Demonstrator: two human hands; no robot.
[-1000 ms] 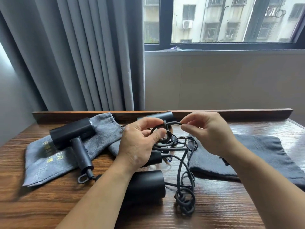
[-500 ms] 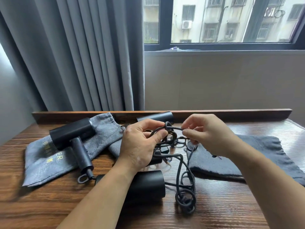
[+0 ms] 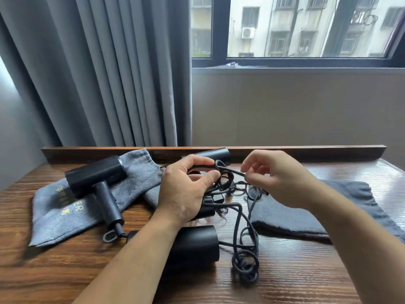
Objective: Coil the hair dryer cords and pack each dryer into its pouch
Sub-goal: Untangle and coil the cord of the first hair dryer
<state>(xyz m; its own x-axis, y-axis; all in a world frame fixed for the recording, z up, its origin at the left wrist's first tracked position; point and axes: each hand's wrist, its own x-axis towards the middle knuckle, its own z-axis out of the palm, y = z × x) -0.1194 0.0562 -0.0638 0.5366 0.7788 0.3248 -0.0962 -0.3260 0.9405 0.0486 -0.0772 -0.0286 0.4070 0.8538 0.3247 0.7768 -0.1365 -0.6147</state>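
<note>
Left hand (image 3: 186, 194): fingers curled, gripped coiled loops of black cord (image 3: 237, 212) at desk (image 3: 306, 270) centre. Right hand (image 3: 276, 178): thumb and forefinger pinched same cord. Loose cord tangle (image 3: 245, 266) at 5 o'clock of hands. Dryer (image 3: 94, 175) lay on light grey pouch (image 3: 65, 216), 9 o'clock; dark pouch (image 3: 306, 211), 3 o'clock.

Single view: head-worn wide-angle, sitting above the near edge of the table (image 3: 306, 281), facing forward and pitched down. Close range: left hand (image 3: 186, 189) and right hand (image 3: 278, 178) land mid-frame, arms coming in from the bottom edge. Upper half takes in the curtain (image 3: 109, 73), wall (image 3: 285, 106) and window (image 3: 306, 29) behind the table's far edge.
</note>
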